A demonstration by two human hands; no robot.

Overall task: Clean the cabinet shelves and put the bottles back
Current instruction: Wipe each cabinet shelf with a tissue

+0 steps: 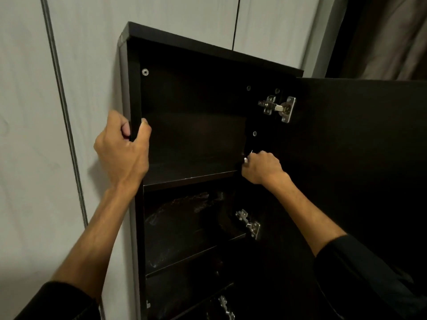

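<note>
Inside cabinet (134, 88), top shelf (189, 176) bare; left hand (122, 148) grips its side, right hand (261, 167) pinches something white.

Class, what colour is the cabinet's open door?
Black, or very dark brown; the door shows best in the head view.

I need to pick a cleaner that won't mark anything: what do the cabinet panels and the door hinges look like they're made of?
The cabinet looks like board with a dark brown-black, matte wood-effect coating: flat panels, square edges and a screw head showing in the back panel; what lies under the coating cannot be seen. The top hinge and the hinge below it look like bright plated metal, silvery and reflective.
</note>
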